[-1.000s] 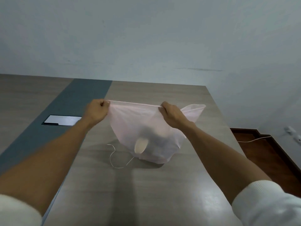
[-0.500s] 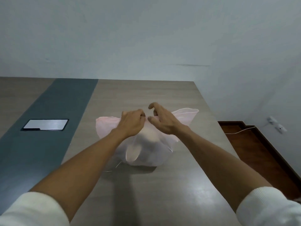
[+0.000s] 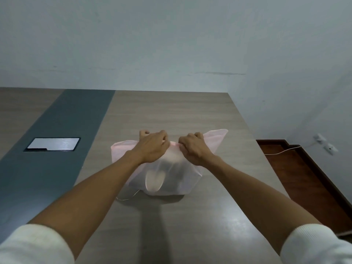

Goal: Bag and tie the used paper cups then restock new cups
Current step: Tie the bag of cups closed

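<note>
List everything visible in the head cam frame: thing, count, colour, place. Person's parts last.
plastic bag: 1, translucent pale pink, centre of the table, mouth gathered between the hands
paper cup: at least 1, white, lying inside the bag; exact count hidden
string: 1, thin white, on the table at the bag's lower left
table: 1, grey wood grain with a dark grey strip on its left part
cover plate: 1, silver, set in the dark strip
wall: pale grey, behind the table
floor: reddish brown, right of the table
cable: 1, white, over the floor to the wall sockets
left hand: 1, gripping the bag top
right hand: 1, gripping the bag top
sleeves: 2, white, bottom corners
</note>
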### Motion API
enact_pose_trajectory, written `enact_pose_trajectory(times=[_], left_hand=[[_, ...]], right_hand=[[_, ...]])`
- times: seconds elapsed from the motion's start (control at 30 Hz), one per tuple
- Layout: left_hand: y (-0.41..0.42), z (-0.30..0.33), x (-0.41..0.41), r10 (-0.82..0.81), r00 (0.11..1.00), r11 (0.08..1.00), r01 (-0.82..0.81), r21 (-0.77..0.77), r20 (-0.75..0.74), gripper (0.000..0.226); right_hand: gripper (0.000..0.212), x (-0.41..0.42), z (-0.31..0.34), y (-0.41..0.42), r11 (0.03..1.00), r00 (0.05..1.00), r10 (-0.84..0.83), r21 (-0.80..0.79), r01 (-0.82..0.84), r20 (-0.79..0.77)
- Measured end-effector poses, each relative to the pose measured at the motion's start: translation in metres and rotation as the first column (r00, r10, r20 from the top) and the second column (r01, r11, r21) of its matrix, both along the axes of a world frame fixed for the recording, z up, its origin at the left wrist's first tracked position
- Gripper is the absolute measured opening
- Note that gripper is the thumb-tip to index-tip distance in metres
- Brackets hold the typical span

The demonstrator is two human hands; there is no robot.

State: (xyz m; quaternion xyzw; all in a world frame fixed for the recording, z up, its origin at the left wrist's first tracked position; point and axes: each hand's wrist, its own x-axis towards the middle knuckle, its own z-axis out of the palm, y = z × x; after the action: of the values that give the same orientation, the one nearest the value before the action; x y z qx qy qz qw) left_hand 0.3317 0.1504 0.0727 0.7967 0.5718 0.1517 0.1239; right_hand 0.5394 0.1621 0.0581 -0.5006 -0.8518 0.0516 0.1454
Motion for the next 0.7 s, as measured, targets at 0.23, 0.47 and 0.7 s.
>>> enact_pose_trajectory(times=[0.23, 0.47, 0.7], left_hand=[[0.001, -0.002, 0.004, 0.105, 0.990, 0.974, -0.084, -0.209, 0.094, 0.038], [-0.010, -0.012, 0.008, 0.138, 0.988, 0.969, -0.120, -0.216, 0.067, 0.041], [-0.022, -0.014, 0.002, 0.016, 0.993, 0.987, 0.002, 0.160, -0.114, 0.021]], right_hand=[[0.019, -0.004, -0.006, -0.005, 0.984, 0.997, 0.038, 0.172, -0.050, 0.074], [0.029, -0.006, -0.014, -0.008, 0.997, 0.999, 0.013, 0.073, -0.010, -0.042], [0.037, -0.009, -0.018, -0.007, 0.987, 0.999, -0.047, -0.151, 0.049, 0.016]])
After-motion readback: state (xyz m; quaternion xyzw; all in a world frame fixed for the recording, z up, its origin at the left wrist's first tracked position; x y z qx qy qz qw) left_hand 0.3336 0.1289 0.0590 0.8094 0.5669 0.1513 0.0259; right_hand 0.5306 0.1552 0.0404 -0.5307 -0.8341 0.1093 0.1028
